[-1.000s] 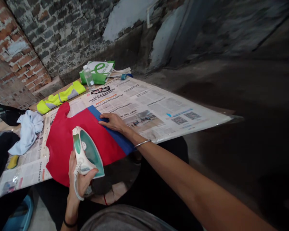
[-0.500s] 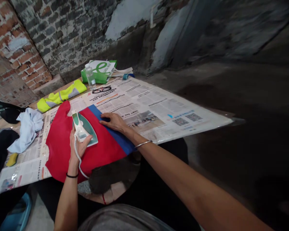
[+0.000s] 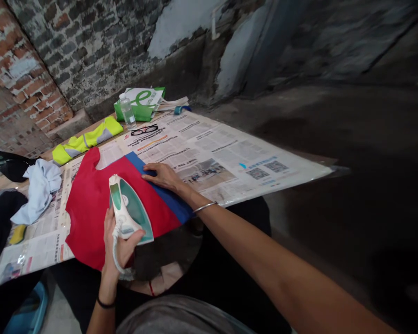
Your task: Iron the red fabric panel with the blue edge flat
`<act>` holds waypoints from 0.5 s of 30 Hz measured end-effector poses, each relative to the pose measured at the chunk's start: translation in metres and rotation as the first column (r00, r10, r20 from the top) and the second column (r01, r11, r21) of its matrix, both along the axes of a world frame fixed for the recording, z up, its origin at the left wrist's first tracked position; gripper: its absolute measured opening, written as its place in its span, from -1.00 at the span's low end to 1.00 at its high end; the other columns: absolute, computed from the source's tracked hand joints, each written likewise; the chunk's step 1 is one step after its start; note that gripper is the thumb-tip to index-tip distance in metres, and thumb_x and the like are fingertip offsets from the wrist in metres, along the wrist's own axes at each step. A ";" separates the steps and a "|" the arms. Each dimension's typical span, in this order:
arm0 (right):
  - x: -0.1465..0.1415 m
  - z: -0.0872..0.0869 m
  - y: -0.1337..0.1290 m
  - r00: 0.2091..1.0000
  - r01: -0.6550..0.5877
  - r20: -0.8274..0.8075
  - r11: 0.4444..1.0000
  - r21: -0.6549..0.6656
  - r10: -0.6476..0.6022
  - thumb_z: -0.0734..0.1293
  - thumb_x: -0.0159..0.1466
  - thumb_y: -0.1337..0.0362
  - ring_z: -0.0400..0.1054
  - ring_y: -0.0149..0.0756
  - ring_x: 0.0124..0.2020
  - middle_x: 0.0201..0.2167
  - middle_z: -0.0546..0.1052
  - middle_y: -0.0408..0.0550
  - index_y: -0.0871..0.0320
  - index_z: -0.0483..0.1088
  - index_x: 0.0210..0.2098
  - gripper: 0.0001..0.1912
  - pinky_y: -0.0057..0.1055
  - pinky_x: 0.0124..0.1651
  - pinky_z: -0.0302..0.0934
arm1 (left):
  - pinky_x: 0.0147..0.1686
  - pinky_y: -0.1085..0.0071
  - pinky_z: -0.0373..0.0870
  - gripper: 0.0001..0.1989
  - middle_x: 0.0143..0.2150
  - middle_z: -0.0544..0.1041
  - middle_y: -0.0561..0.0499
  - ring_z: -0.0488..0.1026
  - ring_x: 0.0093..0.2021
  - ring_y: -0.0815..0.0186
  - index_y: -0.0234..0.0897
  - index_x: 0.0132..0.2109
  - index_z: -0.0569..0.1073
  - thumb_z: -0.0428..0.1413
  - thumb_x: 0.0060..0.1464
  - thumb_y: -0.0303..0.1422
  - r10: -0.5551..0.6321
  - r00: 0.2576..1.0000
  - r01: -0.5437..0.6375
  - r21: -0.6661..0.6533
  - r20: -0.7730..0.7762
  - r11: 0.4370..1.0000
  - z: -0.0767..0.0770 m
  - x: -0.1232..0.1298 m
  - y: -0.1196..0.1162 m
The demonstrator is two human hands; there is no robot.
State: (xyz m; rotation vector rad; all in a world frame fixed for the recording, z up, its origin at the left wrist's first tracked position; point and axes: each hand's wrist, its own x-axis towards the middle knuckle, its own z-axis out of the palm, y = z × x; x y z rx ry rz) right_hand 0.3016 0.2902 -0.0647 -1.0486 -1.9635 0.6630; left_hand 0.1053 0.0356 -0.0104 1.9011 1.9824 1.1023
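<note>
Left hand (image 3: pixel 120 250) is wrapped tight around the handle of a white and green steam iron (image 3: pixel 130 211), and its fingers curl under. The iron sits over a red cloth (image 3: pixel 94 218), near the cloth's low edge, with its pointy end facing away from the person. A white cord (image 3: pixel 116 255) hangs down from the iron by the left wrist, which has a thin black band (image 3: pixel 105 304) on it. Right hand (image 3: pixel 162 177) lies flat and open, with its fingers close together. It presses on a blue strip (image 3: pixel 167 197) sewn along one side of the red cloth, and a shiny bangle (image 3: pixel 205 208) sits on that arm. The cloth lies on big sheets of newspaper (image 3: pixel 209 148), and the paper covers most of a wooden worktop (image 3: pixel 10 182). Past the cloth lie a bright yellow vest (image 3: pixel 87 139) and black glasses (image 3: pixel 144 130). Farther back stand a clear water bottle (image 3: pixel 127 110) and a green and white bag (image 3: pixel 139 104). On the left side are a crumpled pale blue cloth (image 3: pixel 40 197) and a dark cloth (image 3: pixel 0 213). Behind it all is an old brick wall (image 3: pixel 90 46).
</note>
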 end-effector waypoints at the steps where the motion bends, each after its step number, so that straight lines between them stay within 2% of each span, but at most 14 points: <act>1: 0.000 0.000 0.000 1.000 -0.003 -0.001 1.000 0.003 0.003 0.49 0.30 0.14 0.57 0.00 0.19 0.12 0.69 0.02 0.06 0.68 -0.02 -0.71 -0.06 0.34 0.38 | 0.45 -0.12 0.31 -0.24 0.48 0.40 -0.17 0.27 0.51 -0.16 -0.11 0.38 0.46 0.36 0.07 -0.02 -0.016 1.000 0.016 0.000 -0.007 1.000 -0.003 -0.001 -0.007; 4: 0.001 -0.002 0.001 1.000 -0.012 -0.003 1.000 0.006 0.012 0.48 0.30 0.13 0.57 -0.01 0.19 0.13 0.68 0.04 0.08 0.68 -0.01 -0.70 -0.09 0.34 0.38 | 0.42 -0.11 0.36 -0.22 0.50 0.38 -0.16 0.34 0.47 -0.16 -0.10 0.38 0.46 0.35 0.08 0.03 -0.079 0.997 0.079 0.031 -0.013 0.996 -0.009 -0.005 -0.016; 7: 0.001 -0.004 0.002 1.000 -0.007 0.000 1.000 0.001 0.007 0.48 0.30 0.13 0.56 0.01 0.20 0.14 0.67 0.09 0.13 0.67 0.00 -0.67 -0.09 0.35 0.37 | 0.44 -0.13 0.34 -0.20 0.48 0.41 -0.16 0.36 0.46 -0.17 -0.09 0.39 0.46 0.37 0.07 0.05 -0.117 0.993 0.118 0.063 -0.016 0.991 -0.007 -0.005 -0.010; 11: 0.000 -0.006 0.002 1.000 0.008 0.009 1.000 -0.004 -0.008 0.48 0.30 0.13 0.56 -0.01 0.20 0.14 0.68 0.06 0.11 0.67 0.00 -0.67 -0.08 0.35 0.37 | 0.48 -0.14 0.26 -0.24 0.47 0.42 -0.17 0.28 0.51 -0.16 -0.11 0.38 0.46 0.39 0.08 -0.02 -0.097 0.995 0.097 0.023 -0.015 0.995 0.003 0.004 0.019; 15: 0.000 -0.005 0.000 1.000 0.016 0.011 1.000 -0.008 -0.016 0.50 0.29 0.14 0.58 -0.02 0.17 0.11 0.69 0.02 0.08 0.67 0.01 -0.68 -0.08 0.33 0.40 | 0.47 -0.12 0.27 -0.35 0.46 0.43 -0.19 0.25 0.53 -0.09 -0.13 0.34 0.47 0.36 0.15 -0.15 -0.067 0.997 0.066 0.029 0.032 0.997 0.015 0.017 0.059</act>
